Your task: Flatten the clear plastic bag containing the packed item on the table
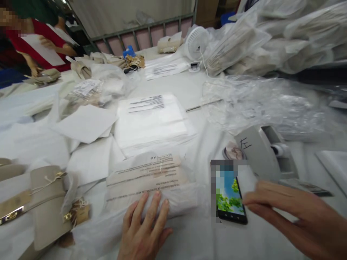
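Near the front edge of the bench, the left hand is lying flat and open, fingers spread, pressing on the near end of a bagged packet with printed warning text across its plastic. That packet is sitting at the centre front of the bench, just below a stack of flat plastic bags bearing the same kind of print.

To the right, the right hand is reaching leftward with its fingers stretched out and held together, not gripping anything; its fingertips are touching the right edge of a phone that is lying face up with its screen lit, showing blue sky and green leaves. Just beyond the phone, a grey tape dispenser is standing with a handwritten mark on its side.

At the left front, a beige pouch with gold hardware and a string tag is lying partly in its wrapping. Loose white paper sheets are spreading between it and the stack. Crumpled clear plastic is covering the right side of the bench, and a small white fan is standing at the far end. At the far left, another person's hand is resting on a beige item.
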The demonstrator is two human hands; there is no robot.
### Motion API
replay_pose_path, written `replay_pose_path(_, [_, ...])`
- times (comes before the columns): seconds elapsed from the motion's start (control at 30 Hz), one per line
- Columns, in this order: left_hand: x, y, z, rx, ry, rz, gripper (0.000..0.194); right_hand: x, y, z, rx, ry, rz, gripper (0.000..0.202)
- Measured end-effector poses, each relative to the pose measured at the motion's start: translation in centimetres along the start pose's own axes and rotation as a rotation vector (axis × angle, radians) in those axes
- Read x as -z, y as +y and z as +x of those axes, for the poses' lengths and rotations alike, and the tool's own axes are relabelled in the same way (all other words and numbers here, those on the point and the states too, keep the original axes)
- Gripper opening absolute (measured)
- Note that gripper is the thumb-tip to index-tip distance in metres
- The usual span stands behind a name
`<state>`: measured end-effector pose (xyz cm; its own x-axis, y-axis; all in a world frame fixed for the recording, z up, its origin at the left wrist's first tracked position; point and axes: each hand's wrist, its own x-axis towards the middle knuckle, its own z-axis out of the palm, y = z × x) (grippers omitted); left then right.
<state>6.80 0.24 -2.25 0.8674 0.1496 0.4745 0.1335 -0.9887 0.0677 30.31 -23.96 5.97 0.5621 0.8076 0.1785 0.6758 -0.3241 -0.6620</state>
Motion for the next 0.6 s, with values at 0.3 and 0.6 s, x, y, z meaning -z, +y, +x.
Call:
replay_pose_path(0.3, [0.0,-0.1,-0.2,0.007,0.031,0.005,0.036,-3.5,-6.4,11.3,0.436,-0.835,-0.130,0.017])
replay_pose_path(0.6, [0.0,0.0,-0.2,0.008,0.030,0.016,0.034,-7.1,-6.6,14.1,0.577,-0.888,-0.463,0.015])
